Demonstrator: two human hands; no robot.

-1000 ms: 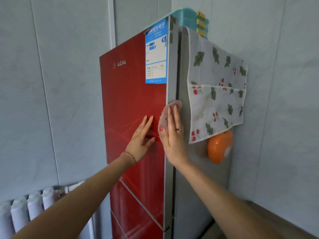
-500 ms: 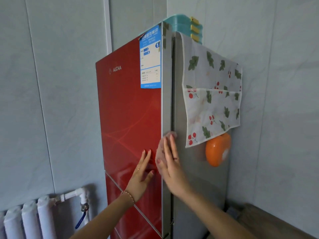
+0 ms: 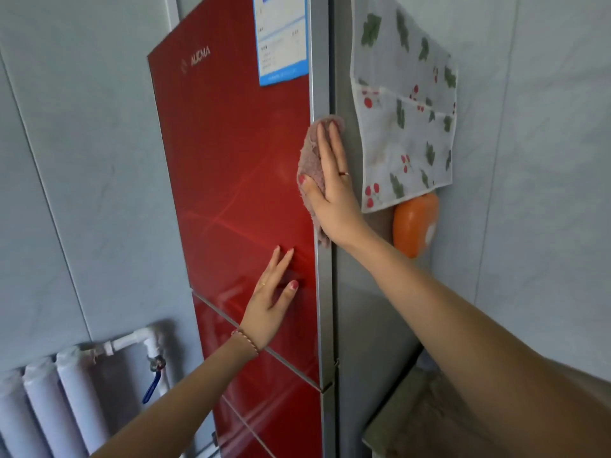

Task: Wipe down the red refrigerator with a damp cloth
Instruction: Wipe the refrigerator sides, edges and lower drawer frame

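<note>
Our right hand presses the pink cloth flat-fingered on the red refrigerator edge, left hand flat and empty; wiping higher may snag the cherry-print cover.

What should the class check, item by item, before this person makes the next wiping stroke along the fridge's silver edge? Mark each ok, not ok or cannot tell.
1. Cloth under right hand, fingers flat on it: ok.
2. Cloth lies on the silver edge strip of the red refrigerator: ok.
3. Left hand flat on the red door, bracing it: ok.
4. Cloth is damp: cannot tell.
5. Path upward free of the blue label: ok.
6. Hanging patterned fabric clear of the cloth: ok, beside it, apart.
</note>
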